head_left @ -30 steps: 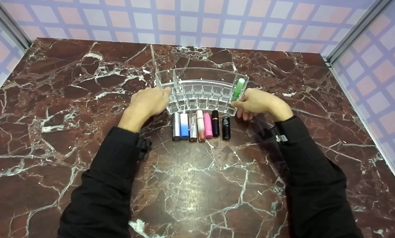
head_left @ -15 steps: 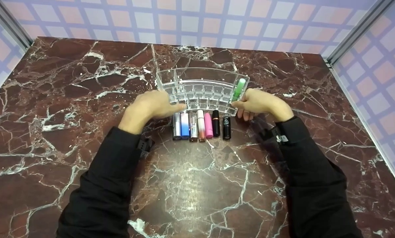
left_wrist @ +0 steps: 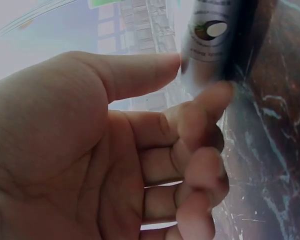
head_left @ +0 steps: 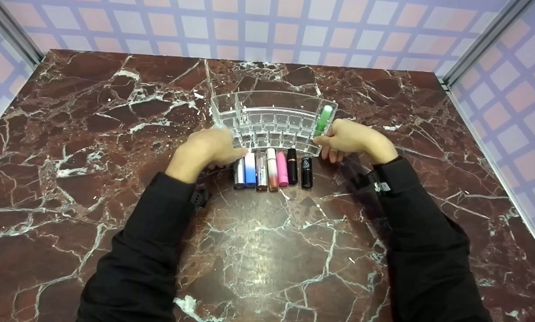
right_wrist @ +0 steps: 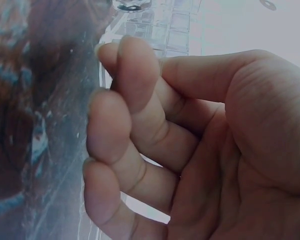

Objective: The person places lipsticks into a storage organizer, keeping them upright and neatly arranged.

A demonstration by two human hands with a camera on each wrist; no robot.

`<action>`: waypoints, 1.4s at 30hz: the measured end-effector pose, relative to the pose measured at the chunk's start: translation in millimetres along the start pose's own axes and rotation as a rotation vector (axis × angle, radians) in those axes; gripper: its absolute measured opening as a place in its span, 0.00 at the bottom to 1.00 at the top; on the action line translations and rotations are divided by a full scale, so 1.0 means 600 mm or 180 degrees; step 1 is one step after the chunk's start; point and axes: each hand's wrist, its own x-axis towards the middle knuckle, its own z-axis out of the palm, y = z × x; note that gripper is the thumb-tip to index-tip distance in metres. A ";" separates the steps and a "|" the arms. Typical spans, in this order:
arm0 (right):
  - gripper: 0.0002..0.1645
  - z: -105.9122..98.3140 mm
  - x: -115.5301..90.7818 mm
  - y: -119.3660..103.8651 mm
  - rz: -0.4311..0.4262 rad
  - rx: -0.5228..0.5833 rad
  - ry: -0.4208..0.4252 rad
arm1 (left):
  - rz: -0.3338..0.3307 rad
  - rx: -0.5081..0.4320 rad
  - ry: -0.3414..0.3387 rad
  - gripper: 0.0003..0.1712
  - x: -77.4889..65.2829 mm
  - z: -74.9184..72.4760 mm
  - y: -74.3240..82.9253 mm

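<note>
Head view: we've got a clear stepped organizer [head_left: 278, 112] on the marbled desk [head_left: 258, 250], long axis left-right, arc bowing away from us, low cells on our side. A green tube [head_left: 324, 118] stands in its right-end compartment, white end up. Seven tubes lie in front, long axes running near-to-far. Leftmost is the silver tube [head_left: 239, 176], dark end toward us. Next the blue-and-white tube [head_left: 250, 170], white end at the organizer, blue end our way. The rightmost black tube [head_left: 307, 172] sits slightly apart from the rest. Our left hand [head_left: 207, 145] is at the silver tube's far end, thumb reaching over toward the blue-and-white one. Our right hand [head_left: 350, 136] holds the organizer's near right corner, thumb on top, other fingers curled below.

Left wrist view: thumb and index stand apart, other fingers loosely bent. A printed tube [left_wrist: 210, 37] shows just past the thumb and index tips, long axis running up the frame; blurred, so we can't tell whether they touch it.

Right wrist view: thumb and index pinch the organizer's edge, remaining fingers bent and slightly spread beside the desk.
</note>
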 end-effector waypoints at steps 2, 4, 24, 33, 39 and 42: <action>0.28 0.000 0.000 0.000 -0.0001 0.0006 -0.0004 | 0.0014 -0.0003 -0.0033 0.26 0.000 0.000 0.000; 0.28 0.000 0.001 -0.001 -0.0004 0.0016 -0.0010 | 0.0030 -0.0006 -0.0113 0.25 0.000 -0.001 -0.002; 0.28 0.000 0.001 0.002 -0.0009 0.0066 -0.0019 | -0.0015 -0.0484 -0.0619 0.22 -0.001 -0.007 -0.011; 0.28 0.000 -0.002 0.001 -0.0011 0.0061 -0.0012 | 0.0308 -0.0587 -0.0776 0.23 -0.004 -0.014 -0.022; 0.30 -0.001 -0.002 0.000 -0.0019 0.0084 -0.0023 | 0.0470 -0.0708 -0.0915 0.25 -0.006 -0.018 -0.032; 0.29 -0.001 0.000 0.001 -0.0026 0.0050 -0.0011 | 0.0517 -0.0803 -0.0921 0.25 -0.007 -0.022 -0.035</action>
